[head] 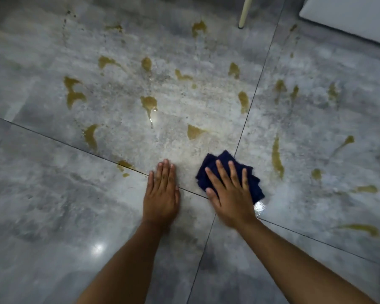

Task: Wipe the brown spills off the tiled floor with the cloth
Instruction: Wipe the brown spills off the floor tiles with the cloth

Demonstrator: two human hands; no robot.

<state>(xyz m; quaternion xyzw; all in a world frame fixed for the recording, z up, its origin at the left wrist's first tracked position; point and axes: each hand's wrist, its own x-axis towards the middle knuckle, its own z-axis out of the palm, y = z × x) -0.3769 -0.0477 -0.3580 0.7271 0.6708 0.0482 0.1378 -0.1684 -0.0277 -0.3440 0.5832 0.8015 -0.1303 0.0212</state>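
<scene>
right hand (229, 191) lies flat with fingers spread, pressing the dark cloth (226, 178) to the tiled floor (53, 205); left hand (161, 189) rests open beside it. nearest brown spill (193, 131) sits just ahead (streak (276, 159) lies rightward).

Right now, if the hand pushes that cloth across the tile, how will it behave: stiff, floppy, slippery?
Likely floppy: the cloth lies in loose folds under the right hand. It probably slides easily, since the tile looks glossy. It may bunch unless pressed flat, as the fingers do.
</scene>
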